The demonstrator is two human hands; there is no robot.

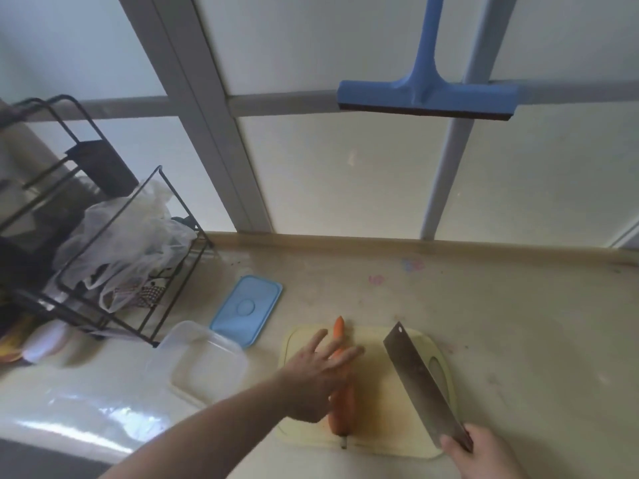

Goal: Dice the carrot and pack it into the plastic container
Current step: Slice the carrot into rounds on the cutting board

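While the clear plastic container [204,361] sits empty on the table [501,305] beside its blue lid [247,311], the whole carrot [340,402] lies on the cutting board [380,409] under the spread-fingered left hand [318,382]; the right hand [484,454] grips the cleaver [420,378].

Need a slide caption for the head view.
Left hand steadies whole carrot on cutting board; right hand holds cleaver.

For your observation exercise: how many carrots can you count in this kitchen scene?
1. The whole carrot lies lengthwise on the cutting board, partly under the open left hand. More might be hidden in the rack's bags.
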